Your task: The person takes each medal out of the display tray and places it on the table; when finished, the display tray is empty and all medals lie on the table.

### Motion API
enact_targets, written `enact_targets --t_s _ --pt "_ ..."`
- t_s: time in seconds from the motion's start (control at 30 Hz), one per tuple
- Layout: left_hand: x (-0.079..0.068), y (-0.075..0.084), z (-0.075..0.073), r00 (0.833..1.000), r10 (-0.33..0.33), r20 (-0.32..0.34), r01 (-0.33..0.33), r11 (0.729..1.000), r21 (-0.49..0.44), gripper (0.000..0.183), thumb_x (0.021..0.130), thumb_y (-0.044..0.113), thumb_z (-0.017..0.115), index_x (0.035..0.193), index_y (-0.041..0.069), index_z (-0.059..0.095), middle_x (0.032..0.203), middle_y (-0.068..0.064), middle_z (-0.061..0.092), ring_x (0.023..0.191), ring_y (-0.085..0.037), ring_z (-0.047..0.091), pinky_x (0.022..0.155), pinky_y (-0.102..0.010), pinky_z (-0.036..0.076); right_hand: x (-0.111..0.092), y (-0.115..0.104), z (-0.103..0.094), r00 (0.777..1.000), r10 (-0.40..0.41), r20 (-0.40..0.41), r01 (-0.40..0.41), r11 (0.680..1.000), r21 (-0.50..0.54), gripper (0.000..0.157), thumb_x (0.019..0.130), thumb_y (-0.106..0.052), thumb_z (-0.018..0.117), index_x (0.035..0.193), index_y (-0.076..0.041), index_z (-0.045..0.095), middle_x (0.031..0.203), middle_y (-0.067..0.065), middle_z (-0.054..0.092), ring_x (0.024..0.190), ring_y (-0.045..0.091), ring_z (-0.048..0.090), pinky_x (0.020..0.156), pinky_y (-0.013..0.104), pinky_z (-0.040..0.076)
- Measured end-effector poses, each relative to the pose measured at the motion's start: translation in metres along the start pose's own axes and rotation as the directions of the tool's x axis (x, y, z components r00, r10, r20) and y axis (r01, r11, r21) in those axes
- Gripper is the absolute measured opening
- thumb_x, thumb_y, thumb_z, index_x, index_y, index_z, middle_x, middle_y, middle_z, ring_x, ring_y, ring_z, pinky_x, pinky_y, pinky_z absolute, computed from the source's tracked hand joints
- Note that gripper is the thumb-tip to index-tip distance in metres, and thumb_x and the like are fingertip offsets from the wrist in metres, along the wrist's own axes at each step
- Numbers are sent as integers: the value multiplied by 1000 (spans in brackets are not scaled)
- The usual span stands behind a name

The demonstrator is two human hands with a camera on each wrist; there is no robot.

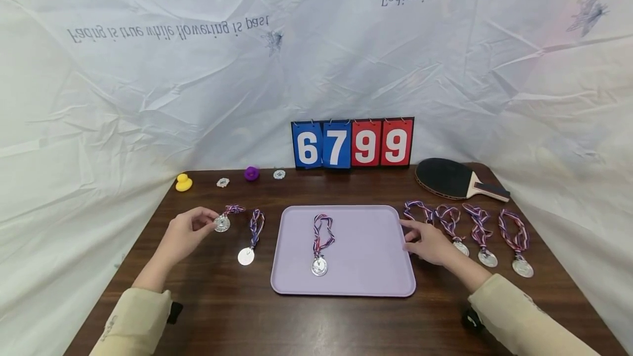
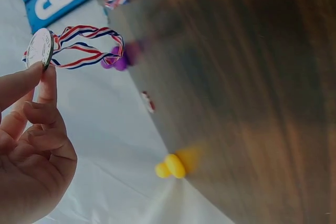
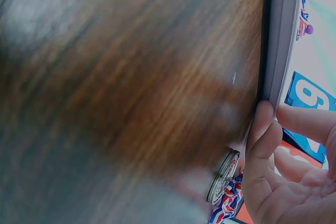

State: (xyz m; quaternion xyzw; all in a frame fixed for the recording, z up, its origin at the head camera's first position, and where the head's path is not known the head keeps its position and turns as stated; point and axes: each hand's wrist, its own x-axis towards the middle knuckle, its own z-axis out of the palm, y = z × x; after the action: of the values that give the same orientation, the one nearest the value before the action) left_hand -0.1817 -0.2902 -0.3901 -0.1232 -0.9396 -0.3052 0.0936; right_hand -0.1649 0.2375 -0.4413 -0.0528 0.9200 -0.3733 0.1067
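My left hand [image 1: 185,233] pinches the rim of a silver medal [image 1: 222,223] between thumb and fingertips, on the table's left side. In the left wrist view the medal's striped ribbon [image 2: 86,66] trails away from the disc in a loop. Another silver medal [image 1: 246,256] lies between that hand and a lilac tray [image 1: 368,257]. One medal [image 1: 319,266] rests on the tray, left of its middle, ribbon towards the back. The thumb and fingers of my right hand [image 1: 429,242] pinch the tray's right rim [image 3: 281,35]. Close by that hand lies a medal [image 3: 223,177], partly hidden in the head view.
More ribboned medals [image 1: 487,258] lie in a row on the right. Behind them is a black table-tennis bat [image 1: 445,177]. A flip scoreboard [image 1: 353,143] stands at the back. A yellow duck [image 1: 183,182], a purple duck [image 1: 251,173] and small badges [image 1: 279,173] line the back left edge.
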Motion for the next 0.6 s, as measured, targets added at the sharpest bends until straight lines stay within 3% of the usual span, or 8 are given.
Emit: enact_targets --t_s 0.17,0.3,0.6 --pt "-2 -13 2 998 -47 44 47 999 2 13 81 12 66 94 11 63 76 -2 62 65 -16 54 55 -29 42 0 -1 -1 1000 3 2 -3 1000 0 57 79 -6 66 131 -2 43 85 5 58 58 16 51 53 31 45" --pt "-6 -23 1 988 -92 123 93 996 1 13 81 14 66 93 10 64 75 -1 61 66 -16 53 56 -30 41 0 -1 -1 1000 7 4 -7 1000 5 57 78 -6 66 131 -2 43 84 5 58 57 16 51 53 31 45" --pt "-19 -35 2 930 -176 324 199 979 -41 17 81 12 65 95 4 64 73 -3 59 66 -15 51 56 -29 40 0 -1 -1 1000 17 6 -17 1000 -1 58 79 -7 66 131 -3 42 84 5 58 58 17 51 53 31 45"
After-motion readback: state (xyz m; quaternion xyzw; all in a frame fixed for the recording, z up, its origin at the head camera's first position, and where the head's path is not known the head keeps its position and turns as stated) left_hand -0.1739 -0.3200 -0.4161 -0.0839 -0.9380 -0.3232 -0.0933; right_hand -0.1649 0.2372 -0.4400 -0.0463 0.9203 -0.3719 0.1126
